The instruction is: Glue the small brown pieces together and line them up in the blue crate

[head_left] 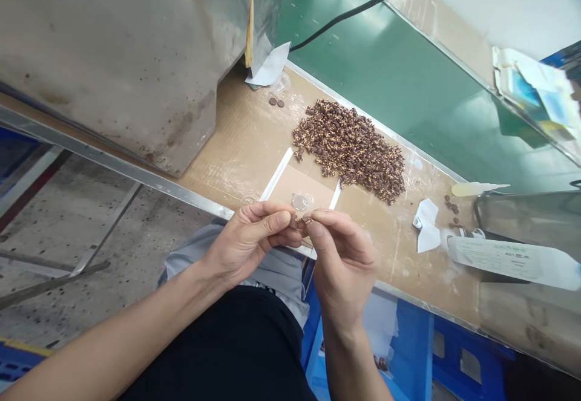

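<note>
Both hands meet just over the near edge of the table [245,141], above the person's lap. The left hand [247,237] and the right hand [342,256] each close a narrow fingertip grip on a small brown part [303,222] held between them; it is too small to tell whether it is one piece or two pressed together. Thumb and forefinger pinch from both sides, probably because so tiny a thing needs steadying at both ends and is easier to see held close. Just behind the fingertips lies a clear little dish [302,200] on a brown card [313,187] bordered by white strips [276,175], likely kept there so it is within easy reach. Farther back, toward the table's far edge, a heap of the same brown parts [351,150] is spread out loosely, a supply near enough to pick from. Near the right end lie a torn paper scrap [425,225], a few stray bits, and a labelled tube [512,260] on its side. A stained metal box [127,56] stands at the left end, and a green belt [408,68] runs beyond the far edge.
</note>
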`<state>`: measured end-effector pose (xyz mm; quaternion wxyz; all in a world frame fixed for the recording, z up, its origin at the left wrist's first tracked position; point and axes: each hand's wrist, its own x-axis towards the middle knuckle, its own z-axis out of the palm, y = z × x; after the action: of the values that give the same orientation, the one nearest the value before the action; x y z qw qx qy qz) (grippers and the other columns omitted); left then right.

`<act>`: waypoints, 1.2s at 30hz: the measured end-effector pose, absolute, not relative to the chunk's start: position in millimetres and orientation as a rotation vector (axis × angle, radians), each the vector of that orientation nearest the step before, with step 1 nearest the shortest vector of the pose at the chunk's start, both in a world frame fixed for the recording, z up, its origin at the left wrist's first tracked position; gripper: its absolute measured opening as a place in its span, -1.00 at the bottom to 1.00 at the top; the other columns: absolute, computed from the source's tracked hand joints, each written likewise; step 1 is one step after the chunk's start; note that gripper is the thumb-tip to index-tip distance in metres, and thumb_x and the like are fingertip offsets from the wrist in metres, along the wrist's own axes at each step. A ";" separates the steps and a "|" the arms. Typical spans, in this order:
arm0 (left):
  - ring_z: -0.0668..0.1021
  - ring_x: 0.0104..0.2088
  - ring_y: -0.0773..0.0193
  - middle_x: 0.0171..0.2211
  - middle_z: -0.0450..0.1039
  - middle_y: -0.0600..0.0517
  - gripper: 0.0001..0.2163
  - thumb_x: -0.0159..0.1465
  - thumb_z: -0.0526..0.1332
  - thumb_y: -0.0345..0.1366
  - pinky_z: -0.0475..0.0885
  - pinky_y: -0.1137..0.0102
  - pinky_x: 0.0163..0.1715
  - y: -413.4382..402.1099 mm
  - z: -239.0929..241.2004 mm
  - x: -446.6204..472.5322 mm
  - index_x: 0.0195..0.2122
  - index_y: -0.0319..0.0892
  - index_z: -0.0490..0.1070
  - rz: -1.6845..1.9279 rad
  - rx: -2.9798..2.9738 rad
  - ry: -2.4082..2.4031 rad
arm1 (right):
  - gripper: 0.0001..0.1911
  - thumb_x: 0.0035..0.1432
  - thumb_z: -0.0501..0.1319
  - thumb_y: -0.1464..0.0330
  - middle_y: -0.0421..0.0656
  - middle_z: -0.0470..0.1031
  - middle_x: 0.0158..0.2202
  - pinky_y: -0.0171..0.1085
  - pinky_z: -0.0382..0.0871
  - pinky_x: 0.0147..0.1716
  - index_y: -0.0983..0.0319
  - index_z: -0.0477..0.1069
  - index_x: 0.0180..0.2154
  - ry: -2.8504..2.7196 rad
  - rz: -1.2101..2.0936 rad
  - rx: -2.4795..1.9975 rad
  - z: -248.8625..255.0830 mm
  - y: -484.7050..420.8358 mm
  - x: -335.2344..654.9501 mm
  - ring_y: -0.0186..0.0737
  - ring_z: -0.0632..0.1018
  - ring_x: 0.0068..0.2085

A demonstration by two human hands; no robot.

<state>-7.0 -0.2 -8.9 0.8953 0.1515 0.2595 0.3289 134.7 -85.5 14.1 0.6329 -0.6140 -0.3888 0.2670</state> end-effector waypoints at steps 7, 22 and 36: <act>0.84 -0.36 0.29 -0.31 0.84 0.00 -0.76 0.22 0.80 -0.22 0.79 0.54 -0.22 -3.3 -9.1 -4.7 -0.25 -0.19 0.85 0.701 0.308 0.543 | -0.81 0.49 0.53 0.45 -0.16 0.80 -0.04 -0.13 0.77 0.00 0.02 0.81 0.00 -0.943 0.500 -1.397 12.1 -86.5 130.6 -0.10 0.80 -0.01; 0.85 -0.35 0.27 -0.31 0.84 0.01 -0.76 0.21 0.80 -0.19 0.81 0.51 -0.20 -1.1 7.2 -9.6 -0.25 -0.17 0.86 0.701 0.392 0.620 | -0.73 0.48 0.52 0.51 -0.18 0.82 -0.04 -0.08 0.77 0.04 -0.01 0.82 0.02 -1.082 0.444 -1.406 15.1 -87.5 141.2 -0.09 0.80 0.00; 0.84 -0.36 0.29 -0.32 0.83 0.02 -0.74 0.21 0.80 -0.17 0.81 0.51 -0.20 1.3 8.5 -11.5 -0.25 -0.18 0.85 0.698 0.432 0.656 | -0.73 0.49 0.51 0.53 -0.17 0.84 -0.04 -0.05 0.79 0.05 0.04 0.80 0.03 -1.224 0.320 -1.445 14.1 -87.7 146.4 -0.07 0.83 -0.01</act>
<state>-11.5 1.3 8.5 0.8650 0.2064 0.3133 0.3331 146.4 -87.7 14.1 0.5732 -0.6166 -0.5221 0.1365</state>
